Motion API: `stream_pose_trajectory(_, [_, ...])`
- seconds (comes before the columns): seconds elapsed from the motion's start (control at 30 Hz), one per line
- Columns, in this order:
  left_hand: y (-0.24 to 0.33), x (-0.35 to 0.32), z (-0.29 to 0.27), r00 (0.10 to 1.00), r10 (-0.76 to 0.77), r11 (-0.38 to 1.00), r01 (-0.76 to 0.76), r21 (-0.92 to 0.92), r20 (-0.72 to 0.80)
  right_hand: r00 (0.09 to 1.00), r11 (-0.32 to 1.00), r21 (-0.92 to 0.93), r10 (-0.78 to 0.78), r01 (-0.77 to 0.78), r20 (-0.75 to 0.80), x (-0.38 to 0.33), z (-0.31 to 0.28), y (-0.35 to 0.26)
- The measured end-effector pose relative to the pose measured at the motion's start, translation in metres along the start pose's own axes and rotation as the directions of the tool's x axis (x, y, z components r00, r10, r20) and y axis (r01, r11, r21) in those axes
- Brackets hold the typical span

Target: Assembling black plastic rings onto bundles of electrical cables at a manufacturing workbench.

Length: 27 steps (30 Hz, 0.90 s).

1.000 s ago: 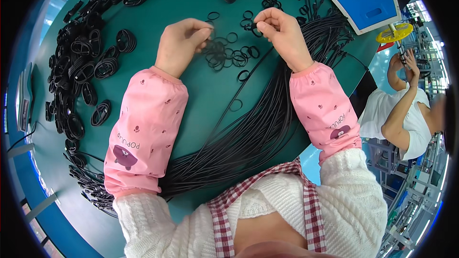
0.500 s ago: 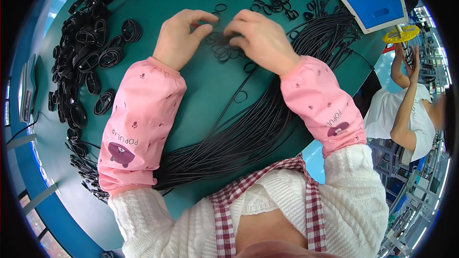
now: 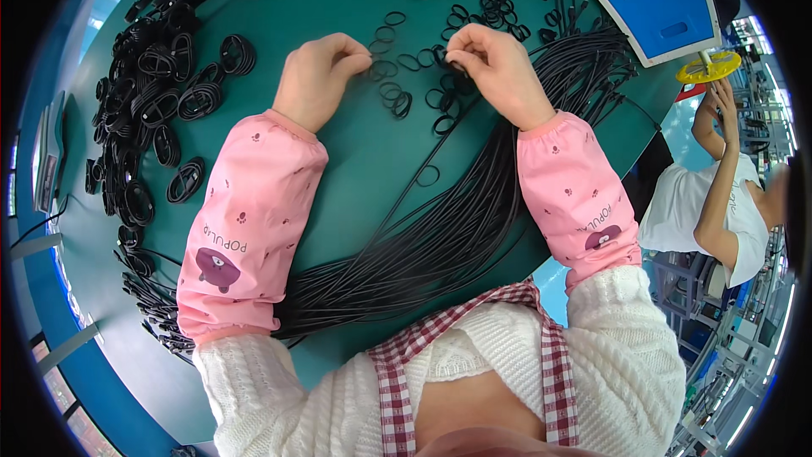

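Small black rubber rings point(image 3: 397, 101) lie loose on the green table between my hands. Thumb and fingertips of my left hand point(image 3: 317, 80) are pinched together at the edge of one ring point(image 3: 383, 69). On the other side, my right hand point(image 3: 497, 72) is also closed in a pinch, with a black ring point(image 3: 439, 54) at its fingertips. More rings lie just below the right fingertips. A thick bundle of long black cables point(image 3: 423, 228) curves below both hands, from beside my left sleeve up past my right wrist.
Many coiled black cables point(image 3: 156, 106) are heaped along the left, and several more lie at the far edge. A pile of rings point(image 3: 497, 8) lies beyond my right hand. A blue tray with a white rim point(image 3: 655, 57) stands far right. A co-worker point(image 3: 710, 211) sits at the right.
My right hand has moved right and slightly nearer, away from the middle rings. My left hand has shifted slightly nearer, its fingers going from apart to pinched. Rings between the hands are more spread out.
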<state>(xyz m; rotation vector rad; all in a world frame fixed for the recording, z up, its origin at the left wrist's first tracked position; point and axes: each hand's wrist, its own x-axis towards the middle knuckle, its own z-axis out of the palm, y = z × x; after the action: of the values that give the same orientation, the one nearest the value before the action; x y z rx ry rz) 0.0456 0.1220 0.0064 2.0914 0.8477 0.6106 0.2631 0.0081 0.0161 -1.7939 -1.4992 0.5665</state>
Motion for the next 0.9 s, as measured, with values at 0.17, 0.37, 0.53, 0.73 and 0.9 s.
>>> stream_pose_trajectory(0.17, [0.005,-0.003,0.004,0.994,0.05,0.997,-0.044,-0.057,0.098,0.997,0.957,0.287,0.013,-0.034,0.076,0.003,0.002,0.0])
stream_pose_trajectory(0.37, [0.022,-0.001,0.015,0.993,0.037,0.96,-0.006,-0.28,0.108,0.988,0.89,0.451,-0.003,-0.068,0.155,0.001,0.003,-0.012])
stream_pose_trajectory(0.53, [0.015,-0.002,0.015,1.0,-0.026,0.994,0.027,-0.102,0.01,0.998,0.949,0.316,-0.009,-0.009,0.056,-0.001,0.007,0.0])
stream_pose_trajectory(0.73, [0.007,-0.01,0.023,0.977,0.206,0.967,-0.195,0.161,-0.057,1.0,0.983,0.182,-0.004,0.009,-0.026,-0.007,-0.004,-0.01])
stream_pose_trajectory(0.9, [0.032,0.001,0.027,0.993,0.117,0.98,-0.12,-0.157,-0.023,0.992,0.985,0.129,-0.105,0.114,-0.073,-0.009,-0.001,-0.027])
